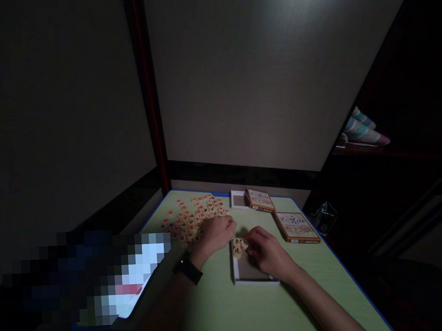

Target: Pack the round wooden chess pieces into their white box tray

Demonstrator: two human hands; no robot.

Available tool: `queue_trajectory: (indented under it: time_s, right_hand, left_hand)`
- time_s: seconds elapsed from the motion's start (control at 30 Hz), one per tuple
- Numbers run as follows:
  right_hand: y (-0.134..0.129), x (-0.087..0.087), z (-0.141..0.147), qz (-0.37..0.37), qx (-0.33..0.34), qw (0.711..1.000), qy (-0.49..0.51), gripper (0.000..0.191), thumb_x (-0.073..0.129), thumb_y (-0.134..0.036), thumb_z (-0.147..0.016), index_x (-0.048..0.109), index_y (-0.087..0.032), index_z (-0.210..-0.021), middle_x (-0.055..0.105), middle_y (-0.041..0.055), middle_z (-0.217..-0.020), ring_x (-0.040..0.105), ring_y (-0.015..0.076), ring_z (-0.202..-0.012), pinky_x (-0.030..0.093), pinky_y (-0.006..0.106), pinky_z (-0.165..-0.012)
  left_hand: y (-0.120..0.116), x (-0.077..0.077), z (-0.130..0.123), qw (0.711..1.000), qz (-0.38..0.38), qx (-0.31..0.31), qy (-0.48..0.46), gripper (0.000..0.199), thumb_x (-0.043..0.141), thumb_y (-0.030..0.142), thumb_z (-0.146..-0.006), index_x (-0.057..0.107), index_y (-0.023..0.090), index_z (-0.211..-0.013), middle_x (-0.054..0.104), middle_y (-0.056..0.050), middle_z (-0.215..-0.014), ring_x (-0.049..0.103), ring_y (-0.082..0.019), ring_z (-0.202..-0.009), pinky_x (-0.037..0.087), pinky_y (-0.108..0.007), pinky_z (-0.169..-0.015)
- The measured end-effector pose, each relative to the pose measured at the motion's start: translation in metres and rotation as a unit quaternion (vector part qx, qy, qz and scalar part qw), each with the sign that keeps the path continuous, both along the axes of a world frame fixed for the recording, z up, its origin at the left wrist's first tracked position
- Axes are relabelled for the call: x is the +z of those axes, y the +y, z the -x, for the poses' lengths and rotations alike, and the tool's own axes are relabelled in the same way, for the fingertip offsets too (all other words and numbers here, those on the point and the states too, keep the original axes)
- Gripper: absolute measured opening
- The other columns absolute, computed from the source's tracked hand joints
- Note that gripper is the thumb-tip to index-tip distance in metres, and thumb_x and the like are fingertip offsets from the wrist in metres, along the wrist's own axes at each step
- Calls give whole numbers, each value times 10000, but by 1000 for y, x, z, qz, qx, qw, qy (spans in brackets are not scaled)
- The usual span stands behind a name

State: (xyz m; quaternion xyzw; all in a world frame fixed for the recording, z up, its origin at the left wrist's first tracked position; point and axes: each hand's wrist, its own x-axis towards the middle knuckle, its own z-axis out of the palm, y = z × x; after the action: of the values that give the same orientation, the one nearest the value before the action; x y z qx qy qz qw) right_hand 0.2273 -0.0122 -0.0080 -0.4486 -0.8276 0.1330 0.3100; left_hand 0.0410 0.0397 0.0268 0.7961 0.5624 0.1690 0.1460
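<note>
A shallow open box [254,270] lies on the green table, with several round wooden pieces [238,252] marked in dark characters in its far left corner. My right hand [268,249] is over the box, its fingers bent beside those pieces; whatever is between the fingertips is hidden. My left hand [217,232], with a black watch on the wrist, is closed at the near right edge of a spread pile of round pieces [188,219] with red and dark characters. Its curled fingers hide anything they hold.
Beyond my hands an open box tray [239,200] stands beside a printed lid [260,200]. Another printed box [297,226] lies near the table's right edge. A lit, blurred screen [138,273] is at the left. Striped fabric items [363,128] rest on a shelf.
</note>
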Motion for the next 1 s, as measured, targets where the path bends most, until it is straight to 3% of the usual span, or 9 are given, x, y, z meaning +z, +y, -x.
queue_trajectory:
  time_s: [0.13, 0.37, 0.83, 1.0]
  right_hand:
    - [1, -2, -1, -3, 0, 1000, 8, 386, 533, 39, -692, 646, -181, -988, 585, 50, -935, 593, 170, -816, 502, 282, -735]
    - [1, -2, 0, -9, 7, 1000, 13, 394, 519, 46, -702, 633, -168, -1013, 587, 69, -965, 601, 186, -863, 511, 306, -777]
    - [2, -3, 0, 1, -1, 1000, 15, 413, 516, 58, -694, 651, -181, -1004, 592, 62, -979, 620, 167, -834, 526, 285, -762]
    - [3, -3, -1, 9, -6, 1000, 14, 388, 521, 50, -698, 657, -171, -987, 604, 73, -985, 630, 179, -842, 533, 299, -768]
  left_hand:
    - [2, -3, 1, 1000, -4, 10, -3, 354, 373, 277, -913, 719, 212, -868, 748, -54, -920, 671, -198, -855, 460, -266, -758]
    - [1, -5, -1, 999, 3, -9, 35, 348, 396, 275, -893, 733, 200, -853, 751, -77, -942, 669, -214, -872, 463, -277, -761]
    - [0, -11, 0, 998, 24, -58, 22, 357, 397, 306, -905, 725, 217, -796, 751, -48, -875, 662, -183, -803, 450, -249, -695]
    - [-1, -11, 0, 999, 23, -38, 30, 357, 397, 322, -907, 732, 220, -837, 752, -54, -901, 666, -195, -829, 464, -254, -707]
